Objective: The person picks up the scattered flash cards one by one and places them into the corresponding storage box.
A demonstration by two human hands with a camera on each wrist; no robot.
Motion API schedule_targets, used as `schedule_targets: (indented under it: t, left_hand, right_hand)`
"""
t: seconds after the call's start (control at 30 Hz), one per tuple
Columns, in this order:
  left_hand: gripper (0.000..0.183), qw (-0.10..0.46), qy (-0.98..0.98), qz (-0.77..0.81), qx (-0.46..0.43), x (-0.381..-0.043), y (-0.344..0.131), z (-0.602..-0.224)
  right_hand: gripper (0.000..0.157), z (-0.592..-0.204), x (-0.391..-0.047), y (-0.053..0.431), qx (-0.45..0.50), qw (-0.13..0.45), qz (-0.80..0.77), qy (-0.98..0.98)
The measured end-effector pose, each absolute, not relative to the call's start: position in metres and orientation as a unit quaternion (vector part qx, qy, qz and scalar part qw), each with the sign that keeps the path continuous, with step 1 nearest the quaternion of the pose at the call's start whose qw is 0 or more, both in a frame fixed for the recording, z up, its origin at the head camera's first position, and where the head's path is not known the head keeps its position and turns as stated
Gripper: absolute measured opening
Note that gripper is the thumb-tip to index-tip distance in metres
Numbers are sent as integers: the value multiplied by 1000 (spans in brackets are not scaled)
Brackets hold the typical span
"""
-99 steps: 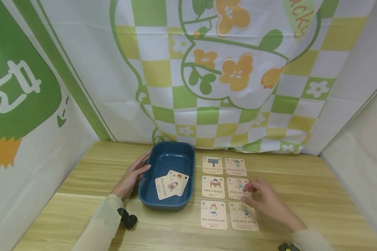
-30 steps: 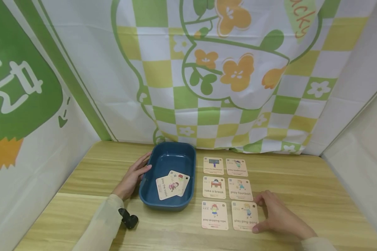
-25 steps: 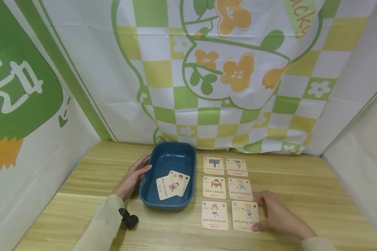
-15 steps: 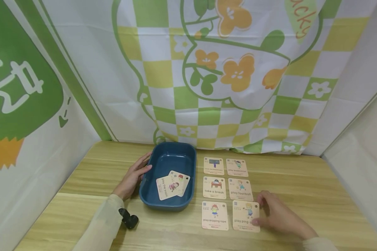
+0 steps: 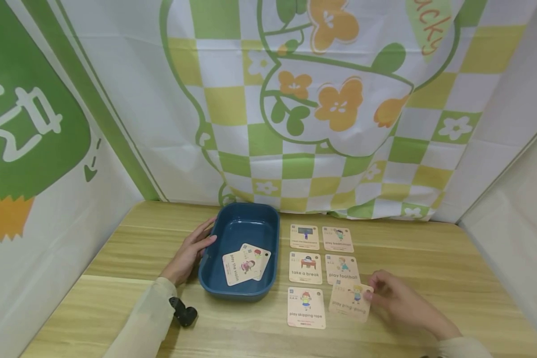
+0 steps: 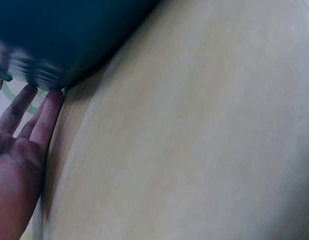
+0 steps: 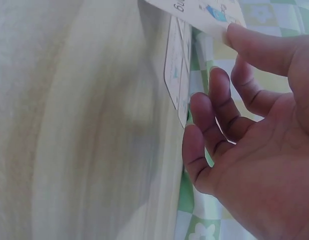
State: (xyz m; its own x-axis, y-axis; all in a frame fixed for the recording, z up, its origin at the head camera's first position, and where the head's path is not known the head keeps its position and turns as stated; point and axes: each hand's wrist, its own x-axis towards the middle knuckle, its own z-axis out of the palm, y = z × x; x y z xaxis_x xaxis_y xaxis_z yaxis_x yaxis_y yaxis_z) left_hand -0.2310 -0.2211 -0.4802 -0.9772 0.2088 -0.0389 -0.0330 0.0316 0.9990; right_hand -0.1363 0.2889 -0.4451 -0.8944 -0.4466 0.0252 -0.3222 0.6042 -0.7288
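My right hand (image 5: pixel 396 301) pinches a "play ping-pong" picture card (image 5: pixel 350 304) at its right edge. The card is lifted and tilted, its top overlapping the "play football" card (image 5: pixel 341 268). In the right wrist view, the thumb and forefinger meet on the card (image 7: pixel 207 15) while the other fingers curl loosely below. My left hand (image 5: pixel 190 253) rests against the left side of a blue plastic tub (image 5: pixel 203 286). Its fairly straight fingers (image 6: pixel 47 117) touch the outer wall in the left wrist view. Two overlapping cards lie inside the tub, a "play the violin" card (image 5: pixel 239 267) on top.
To the left of the lifted card lies a "play skipping rope" card (image 5: pixel 306 308). Farther back are "take a break" (image 5: pixel 305 268), a blackboard card (image 5: pixel 304 237) and "play badminton" (image 5: pixel 337 239). A checkered cloth (image 5: pixel 295 164) hangs behind the wooden table (image 5: pixel 429 263).
My right hand came down from above the football card to the ping-pong card's right edge, then pinched it and raised it off the table. The left hand and tub stayed put.
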Motion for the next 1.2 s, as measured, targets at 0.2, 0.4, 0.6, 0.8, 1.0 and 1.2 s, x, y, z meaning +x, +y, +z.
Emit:
schedule_targets:
  t: [0.2,0.4,0.6,0.8,1.0,1.2]
  left_hand:
    - [64,88,713,693,61,-231,-221,-480]
    - [64,88,714,692,59,-231,-221,-481]
    - [64,90,716,689,58,-232,-222,-481]
    - [65,90,718,688,57,-231,-221,-480]
    - [64,90,720,686,60,-231,-221,-479]
    - [64,88,721,685,60,-230,-222,-479]
  right_hand:
    - [10,-440,-137,289,-215,71,-387,894]
    - [6,-438,-136,287,-225,57,-397,888]
    - [7,-437,-138,283,-235,3,-395,888]
    - [11,-427,-138,277,-236,-51,-384,891]
    - [13,-412,-140,272,-230,-80,-382,891]
    - [12,-396,-143,268,-218,-97,-379,894]
